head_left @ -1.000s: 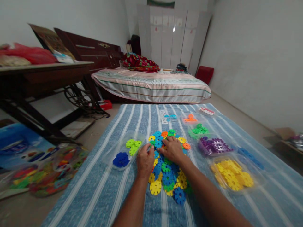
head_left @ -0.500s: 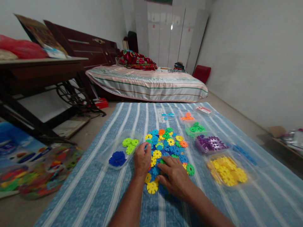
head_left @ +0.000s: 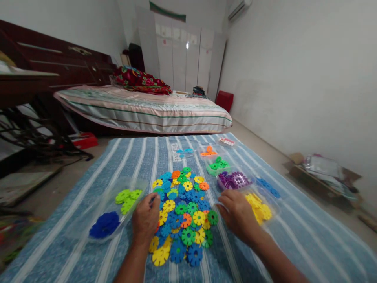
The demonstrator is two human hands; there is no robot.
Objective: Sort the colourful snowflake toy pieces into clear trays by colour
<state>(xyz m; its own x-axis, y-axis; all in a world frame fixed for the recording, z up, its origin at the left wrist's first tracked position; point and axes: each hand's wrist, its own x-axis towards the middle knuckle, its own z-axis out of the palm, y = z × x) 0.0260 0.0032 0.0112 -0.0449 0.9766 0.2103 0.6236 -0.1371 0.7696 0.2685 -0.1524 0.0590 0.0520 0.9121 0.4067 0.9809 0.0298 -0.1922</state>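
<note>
Right up close, you've got loose flower pieces, a blue piece (head_left: 194, 255) and a yellow piece (head_left: 160, 256) at the near edge of your pile (head_left: 181, 210), spread and overlapping on the striped cloth (head_left: 224, 261). To the left, dark blue pieces (head_left: 104, 225) sit in the near end of the clear box (head_left: 109, 203). Now your left hand (head_left: 146, 218), curled in at the pile's left edge, a dark blue sliver showing by the thumb; whether you grip it, I can't tell. And your right hand (head_left: 239, 212), fingers bent, out past the pile and just beside the yellow pieces (head_left: 261, 210); its grasp is hidden, so no call on that. Careful here: those notched rims will probably snag, so pin the neighbours with one hand and draw a single piece up by its edge. Keep that right wrist high, too; the box walls look light enough to tip. Lime pieces (head_left: 128, 199) fill the left box's far end; across from them come purple pieces (head_left: 235, 180), with green pieces (head_left: 218, 164) behind, then orange pieces (head_left: 208, 151), and light blue pieces (head_left: 185, 151) farther left. Beyond it all, the bed (head_left: 147, 114).
</note>
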